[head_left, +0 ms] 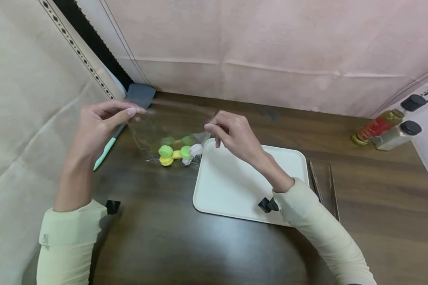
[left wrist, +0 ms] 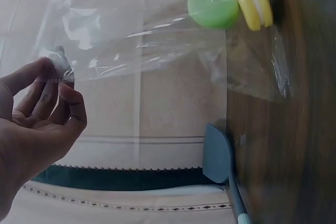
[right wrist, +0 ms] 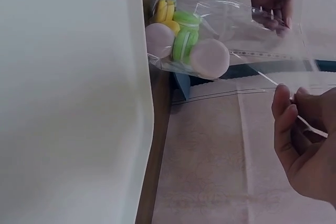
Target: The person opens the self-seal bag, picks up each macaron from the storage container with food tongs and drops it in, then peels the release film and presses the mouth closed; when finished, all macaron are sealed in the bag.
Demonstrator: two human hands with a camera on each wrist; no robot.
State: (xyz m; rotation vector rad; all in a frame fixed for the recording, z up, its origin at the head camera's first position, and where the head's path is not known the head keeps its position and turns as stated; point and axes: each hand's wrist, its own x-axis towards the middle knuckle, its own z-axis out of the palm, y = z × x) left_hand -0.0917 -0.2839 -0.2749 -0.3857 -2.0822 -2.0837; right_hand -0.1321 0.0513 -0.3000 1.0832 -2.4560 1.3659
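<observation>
Between the two hands a clear plastic bag (head_left: 148, 136) is stretched by its upper edge. My left hand (head_left: 105, 118) pinches one top corner between thumb and fingers. The opposite corner is pinched by my right hand (head_left: 235, 134), above the tray's far left corner. Several toy-like macarons lie at the bottom of the bag: a green macaron (left wrist: 213, 6), a yellow macaron (left wrist: 254, 6) and a pale lilac macaron (right wrist: 210, 58) among them. In the head view the bag's bottom hangs low beside the tray, and whether it touches the table cannot be told.
A white tray (head_left: 232, 190) lies right of the bag. Metal tongs (head_left: 333, 194) rest beyond it. An oil bottle (head_left: 376, 126) and a shaker jar (head_left: 397, 135) stand at the far right. A grey-blue spatula (head_left: 140, 94) with a mint handle leans at the back left.
</observation>
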